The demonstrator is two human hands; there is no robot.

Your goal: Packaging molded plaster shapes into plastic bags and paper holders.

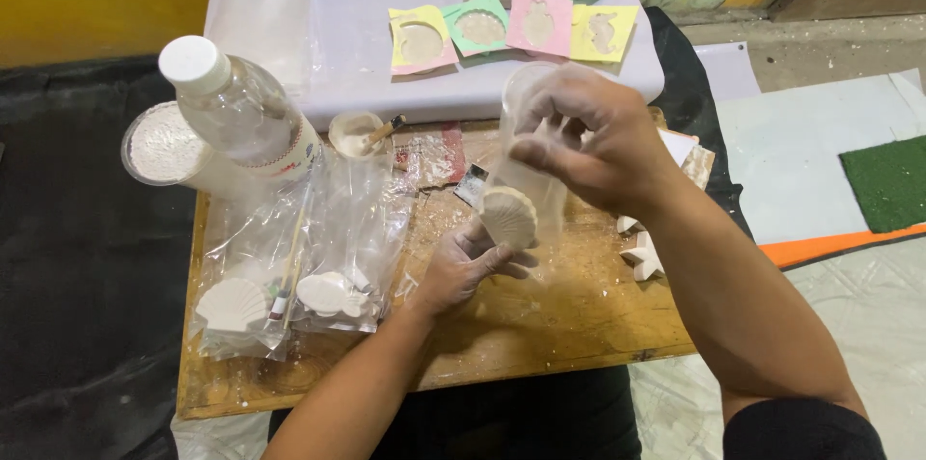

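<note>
My left hand (463, 262) holds a white plaster shell (508, 216) upright above the wooden board (540, 315). My right hand (593, 137) is raised over it, pinching the top of a clear plastic bag (529, 147) that hangs down behind the shell. The bag's lower end reaches to about the shell; whether the shell is inside it I cannot tell.
Clear bags holding a plaster shell (231, 304) and another cast (328, 293) lie at the board's left. A clear bottle (236, 108), a powder tub (162, 144) and a small cup with a brush (359, 132) stand behind. Coloured moulds (511, 26) lie on a white sheet. Plaster stars (644, 253) sit at right.
</note>
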